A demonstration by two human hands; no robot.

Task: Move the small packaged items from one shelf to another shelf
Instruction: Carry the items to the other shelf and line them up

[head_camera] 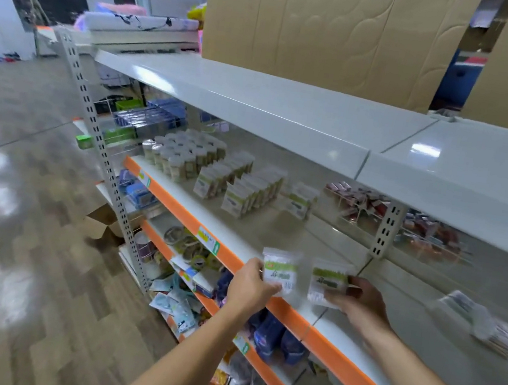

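The left hand [250, 283] pinched one packet [279, 274] by its lower left corner, and the right hand [358, 300] held a second packet [327, 285] from below and the side. Both packets were upright and just apart, above the shelf [289, 231] near its orange lip [290, 313].

The step appeared to be carrying the pair to a new spot. To do it well, each packet would best be kept upright, label outward, lifted clear of the lip before travelling, then set down on its bottom edge rather than dropped.

Ahead of the hands the shelf lay open up to the standing rows of packs [242, 195]. The board above [258, 116] hung low, so headroom looked tight. Right of the right hand, blurred, lay what was probably a loose pile of similar packets [481, 323]. An upright bracket [384, 229] stood just beyond the right hand.
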